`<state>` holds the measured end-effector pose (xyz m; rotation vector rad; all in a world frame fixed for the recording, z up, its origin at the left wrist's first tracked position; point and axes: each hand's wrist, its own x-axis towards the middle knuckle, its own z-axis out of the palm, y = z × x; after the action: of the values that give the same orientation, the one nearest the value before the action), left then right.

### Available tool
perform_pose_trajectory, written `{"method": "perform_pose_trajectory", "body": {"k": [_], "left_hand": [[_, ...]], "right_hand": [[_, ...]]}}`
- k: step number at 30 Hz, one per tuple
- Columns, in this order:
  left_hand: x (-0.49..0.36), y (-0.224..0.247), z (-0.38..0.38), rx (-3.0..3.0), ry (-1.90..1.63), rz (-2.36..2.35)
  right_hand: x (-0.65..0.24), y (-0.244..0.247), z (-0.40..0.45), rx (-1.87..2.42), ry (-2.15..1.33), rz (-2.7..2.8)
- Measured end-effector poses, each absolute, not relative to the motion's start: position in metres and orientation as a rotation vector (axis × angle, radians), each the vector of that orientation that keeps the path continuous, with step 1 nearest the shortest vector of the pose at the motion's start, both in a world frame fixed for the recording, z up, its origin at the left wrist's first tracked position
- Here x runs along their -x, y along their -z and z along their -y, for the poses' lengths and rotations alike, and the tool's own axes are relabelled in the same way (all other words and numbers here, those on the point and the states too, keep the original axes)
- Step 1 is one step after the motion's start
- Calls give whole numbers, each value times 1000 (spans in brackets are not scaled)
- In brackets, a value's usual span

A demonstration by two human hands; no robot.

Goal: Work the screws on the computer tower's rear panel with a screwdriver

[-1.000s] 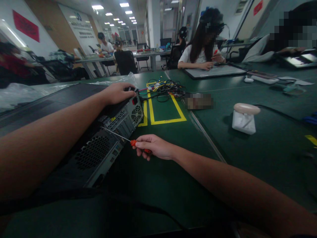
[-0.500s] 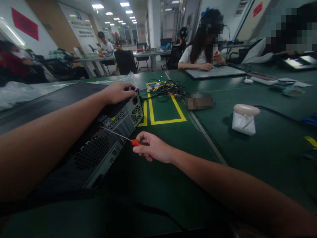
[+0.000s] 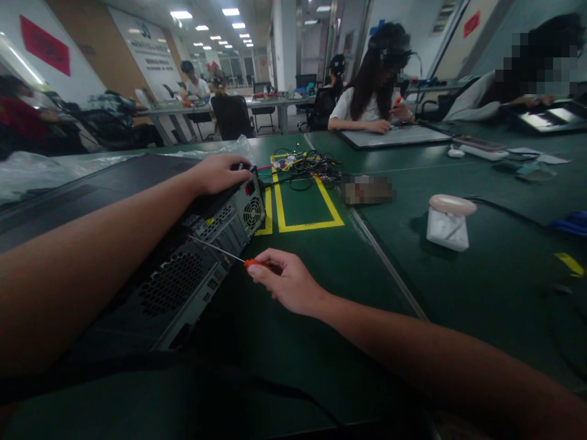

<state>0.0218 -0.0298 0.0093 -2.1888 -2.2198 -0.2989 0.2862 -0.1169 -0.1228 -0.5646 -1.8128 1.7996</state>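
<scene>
A black computer case [image 3: 169,287] lies on the green table at the left, its back panel with vents and ports facing right. My left hand [image 3: 222,174] rests on the case's top far corner, fingers bent over the edge beside the power socket. My right hand [image 3: 287,278] is closed around the orange handle of a screwdriver [image 3: 220,249]. The long thin shaft points left, and its tip meets the rear edge of the case near the slot covers. Whether the tip sits in a screw is too small to tell.
Tangled cables [image 3: 316,165] lie beyond the case, by yellow tape rectangles [image 3: 312,227]. A white box with a rounded lid [image 3: 447,229] stands at the right. Clear plastic wrap [image 3: 36,174] is behind the case. Across the table, a person [image 3: 367,104] works over a flat panel.
My right hand has shifted slightly right and down, and its fingers have closed further round the screwdriver handle. My left hand has stayed on the case.
</scene>
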Motion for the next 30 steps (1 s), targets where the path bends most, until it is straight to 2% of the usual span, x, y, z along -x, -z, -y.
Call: {"method": "perform_pose_trajectory", "body": {"k": [30], "left_hand": [[-23, -10, 31, 2195, 284, 2223]], "right_hand": [[-282, 122, 119, 560, -1776, 1811]]}}
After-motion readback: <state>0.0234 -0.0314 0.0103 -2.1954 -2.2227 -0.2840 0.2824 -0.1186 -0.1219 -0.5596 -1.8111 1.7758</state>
